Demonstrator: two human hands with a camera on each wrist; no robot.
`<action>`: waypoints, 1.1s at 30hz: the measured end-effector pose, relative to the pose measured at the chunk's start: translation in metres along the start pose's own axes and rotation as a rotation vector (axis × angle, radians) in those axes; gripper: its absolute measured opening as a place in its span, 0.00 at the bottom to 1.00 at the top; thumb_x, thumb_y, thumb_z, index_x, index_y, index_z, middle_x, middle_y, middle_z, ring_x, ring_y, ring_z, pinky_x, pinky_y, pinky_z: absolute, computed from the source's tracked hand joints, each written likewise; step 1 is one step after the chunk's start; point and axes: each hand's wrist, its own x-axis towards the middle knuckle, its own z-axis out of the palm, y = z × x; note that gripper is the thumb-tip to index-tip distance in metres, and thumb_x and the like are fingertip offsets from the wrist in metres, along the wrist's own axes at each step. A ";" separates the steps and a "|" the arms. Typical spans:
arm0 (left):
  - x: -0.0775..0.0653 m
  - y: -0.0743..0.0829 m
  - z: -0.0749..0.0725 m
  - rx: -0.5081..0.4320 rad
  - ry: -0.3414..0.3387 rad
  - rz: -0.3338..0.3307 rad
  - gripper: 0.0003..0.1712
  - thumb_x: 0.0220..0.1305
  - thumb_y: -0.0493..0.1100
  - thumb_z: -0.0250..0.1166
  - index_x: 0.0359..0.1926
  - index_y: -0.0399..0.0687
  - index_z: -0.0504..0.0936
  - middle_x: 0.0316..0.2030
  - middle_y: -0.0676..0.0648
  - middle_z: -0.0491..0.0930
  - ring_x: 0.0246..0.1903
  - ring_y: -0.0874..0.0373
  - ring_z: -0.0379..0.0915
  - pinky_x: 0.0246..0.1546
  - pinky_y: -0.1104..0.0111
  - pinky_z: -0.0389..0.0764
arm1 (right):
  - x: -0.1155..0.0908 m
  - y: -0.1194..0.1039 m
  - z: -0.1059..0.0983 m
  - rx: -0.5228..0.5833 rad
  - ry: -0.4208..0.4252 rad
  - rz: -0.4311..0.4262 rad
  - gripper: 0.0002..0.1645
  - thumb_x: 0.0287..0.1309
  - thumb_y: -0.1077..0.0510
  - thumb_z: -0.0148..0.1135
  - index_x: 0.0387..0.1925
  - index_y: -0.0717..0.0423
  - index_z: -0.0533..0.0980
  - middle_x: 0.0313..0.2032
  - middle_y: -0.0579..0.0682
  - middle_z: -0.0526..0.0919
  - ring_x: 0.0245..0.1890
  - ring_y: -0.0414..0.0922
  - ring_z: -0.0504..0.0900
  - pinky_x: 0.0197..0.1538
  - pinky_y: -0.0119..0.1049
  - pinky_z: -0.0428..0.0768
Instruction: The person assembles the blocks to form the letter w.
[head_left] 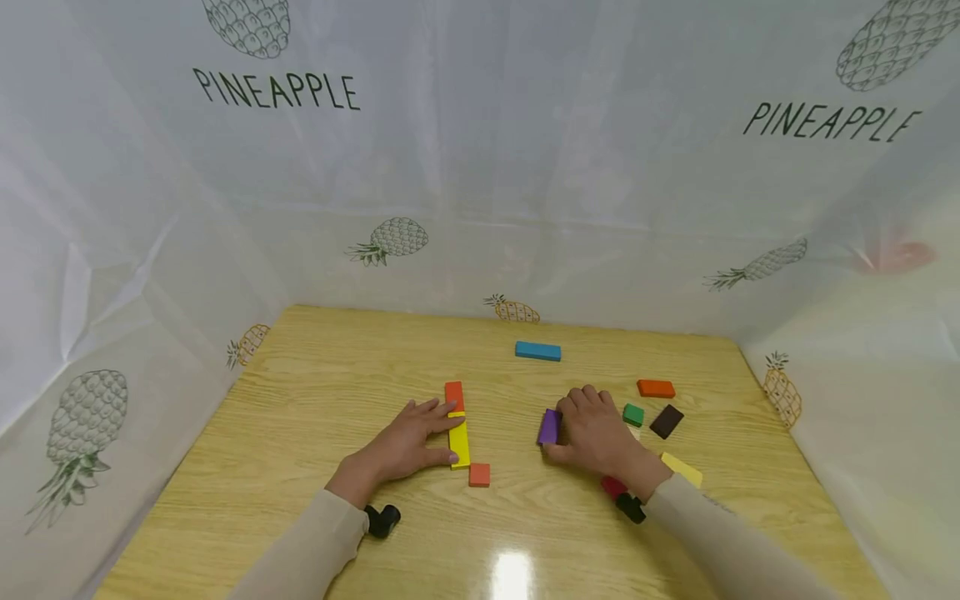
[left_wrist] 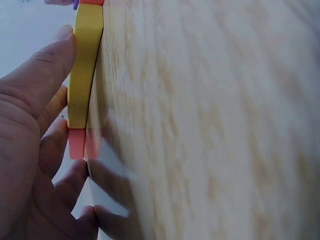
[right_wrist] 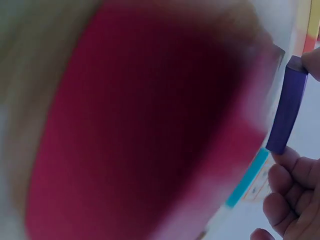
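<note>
My left hand rests with spread fingers along a yellow block, which lies end to end with an orange-red block. The thumb touches the near part of the yellow block and a fingertip reaches the joint between the two. A small orange-red square block lies just right of the yellow block's near end. To the right, my right hand pinches a purple block by its ends, thumb at one end and fingertips at the other, as the purple block shows in the right wrist view.
A blue block lies at the back. Around my right hand are an orange-red block, a green block, a dark brown block and a pale yellow block. A blurred dark red shape fills much of the right wrist view.
</note>
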 end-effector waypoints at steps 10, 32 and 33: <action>-0.001 0.001 -0.001 0.010 0.014 0.018 0.39 0.71 0.61 0.69 0.77 0.54 0.73 0.81 0.47 0.61 0.82 0.38 0.48 0.82 0.37 0.39 | 0.007 -0.042 -0.003 0.047 -0.077 -0.069 0.38 0.58 0.26 0.67 0.50 0.55 0.82 0.45 0.51 0.82 0.45 0.50 0.75 0.52 0.50 0.75; -0.001 0.001 0.002 0.009 0.022 0.020 0.38 0.71 0.61 0.68 0.77 0.57 0.73 0.81 0.49 0.61 0.82 0.39 0.48 0.82 0.38 0.39 | 0.011 -0.068 0.000 0.060 -0.055 -0.100 0.37 0.56 0.27 0.68 0.49 0.53 0.82 0.43 0.47 0.81 0.41 0.45 0.72 0.46 0.41 0.70; -0.001 0.002 0.002 0.006 0.022 0.019 0.38 0.71 0.61 0.68 0.77 0.56 0.73 0.81 0.49 0.61 0.82 0.39 0.49 0.82 0.38 0.39 | 0.011 -0.068 0.000 0.060 -0.057 -0.099 0.37 0.56 0.27 0.68 0.49 0.53 0.82 0.43 0.47 0.81 0.41 0.46 0.72 0.46 0.41 0.70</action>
